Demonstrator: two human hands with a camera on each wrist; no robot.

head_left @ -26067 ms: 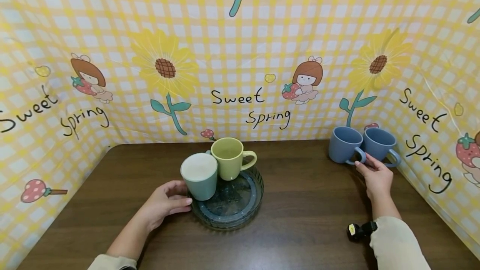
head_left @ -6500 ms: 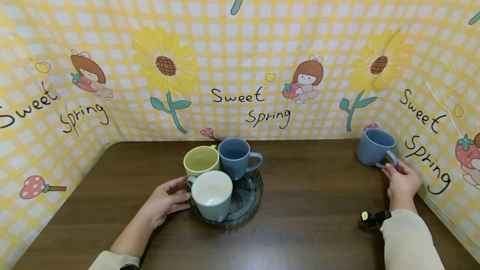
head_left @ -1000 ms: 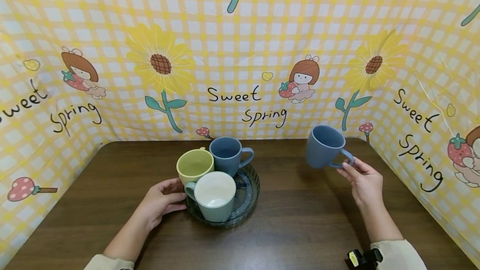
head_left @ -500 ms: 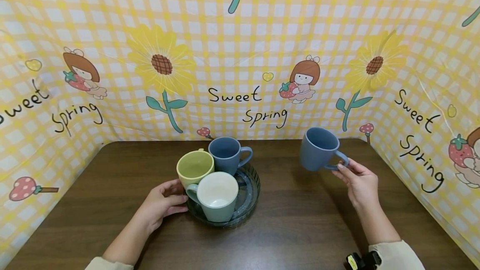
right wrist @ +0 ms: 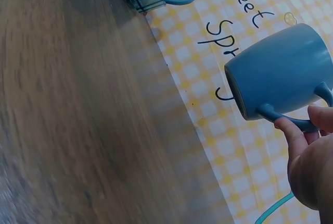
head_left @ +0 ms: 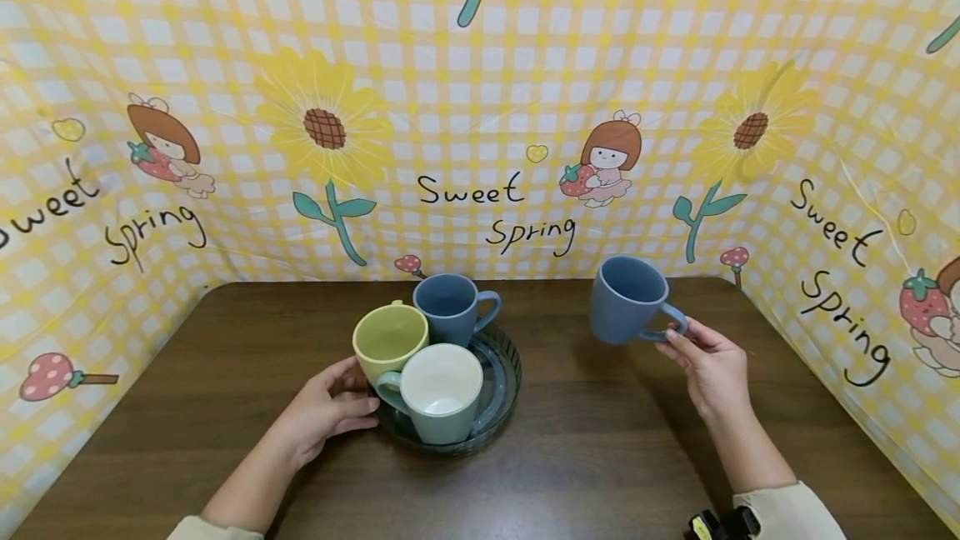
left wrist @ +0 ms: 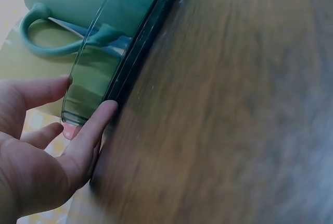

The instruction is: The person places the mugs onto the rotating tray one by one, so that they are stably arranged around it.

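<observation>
In the head view, my left hand [head_left: 326, 411] grips the left rim of a round, dark, clear glass tray [head_left: 504, 394]. The left wrist view shows fingertips at the tray's wall and base. Standing in the tray are a mint mug [head_left: 442, 415] with a white inside in front, a yellow-green mug [head_left: 390, 344] at left, and a blue mug [head_left: 450, 319] at the back. My right hand [head_left: 712, 369] pinches the handle of a second blue mug [head_left: 626, 307]. That mug is upright, raised above the table, right of the tray; its base shows in the right wrist view.
The brown wooden table [head_left: 570, 457] reaches back to a yellow checked cloth [head_left: 480, 107] that hangs around the back and sides. A black device [head_left: 723, 523] is strapped at my right wrist.
Over the last second, the blue mug in my right hand has moved left, towards the tray. The tray has turned a little: the mint mug shifted right, the back blue mug left.
</observation>
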